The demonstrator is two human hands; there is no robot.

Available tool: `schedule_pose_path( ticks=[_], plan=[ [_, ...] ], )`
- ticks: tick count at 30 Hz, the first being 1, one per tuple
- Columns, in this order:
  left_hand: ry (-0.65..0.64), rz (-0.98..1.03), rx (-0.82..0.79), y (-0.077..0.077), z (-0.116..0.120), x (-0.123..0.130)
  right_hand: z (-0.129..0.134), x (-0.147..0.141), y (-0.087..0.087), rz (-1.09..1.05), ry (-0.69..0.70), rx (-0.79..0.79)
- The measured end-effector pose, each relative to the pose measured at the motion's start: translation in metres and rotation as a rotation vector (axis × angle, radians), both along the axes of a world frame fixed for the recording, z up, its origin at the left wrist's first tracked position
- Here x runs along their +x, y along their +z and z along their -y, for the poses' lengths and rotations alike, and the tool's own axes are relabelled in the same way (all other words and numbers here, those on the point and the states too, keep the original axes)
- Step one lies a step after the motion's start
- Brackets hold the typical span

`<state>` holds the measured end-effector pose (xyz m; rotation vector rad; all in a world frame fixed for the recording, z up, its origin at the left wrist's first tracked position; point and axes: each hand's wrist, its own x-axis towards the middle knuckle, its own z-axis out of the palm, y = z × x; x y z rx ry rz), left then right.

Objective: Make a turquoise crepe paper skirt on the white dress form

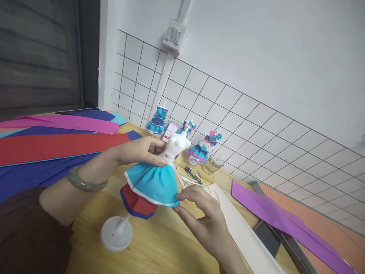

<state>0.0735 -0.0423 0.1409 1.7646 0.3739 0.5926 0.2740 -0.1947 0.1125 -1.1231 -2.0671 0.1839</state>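
Note:
A small white dress form (177,144) on a round white base (116,233) tilts to the right over the table. It wears a turquoise skirt (154,180) with a white hem, and below that a red underskirt (139,201) edged in dark blue. My left hand (142,151) is closed around the form's waist at the top of the skirt, its thumb in front and the other fingers partly hidden behind. Thumb and forefinger of my right hand (203,215) pinch the hem at the skirt's right side.
Behind stand several small dressed forms (199,148), a glass jar (213,163), a phone (170,131) and green-handled snips (193,175). Red sheets (62,146) and blue ones lie left. At right are a white strip (242,228), purple sheets (279,217) and a dark phone (268,236). A wire grid (216,99) lines the wall.

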Motion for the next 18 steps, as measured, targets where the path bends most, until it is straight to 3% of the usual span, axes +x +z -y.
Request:
schedule_pose_path(
  ticks=[6, 9, 13, 18],
  plan=[
    [-0.049, -0.108, 0.002, 0.000, 0.000, -0.002, 0.008, -0.012, 0.000, 0.085, 0.045, -0.175],
    [-0.044, -0.163, 0.047, 0.000, 0.000, -0.002, 0.008, -0.017, -0.001, 0.127, 0.041, -0.169],
    [-0.017, -0.175, 0.050, 0.002, 0.001, -0.002, 0.005, -0.019, -0.005, 0.196, -0.025, 0.062],
    [0.081, -0.067, -0.057, 0.008, 0.006, -0.002, 0.003, -0.012, -0.013, 0.209, -0.209, 0.444]
  ],
)
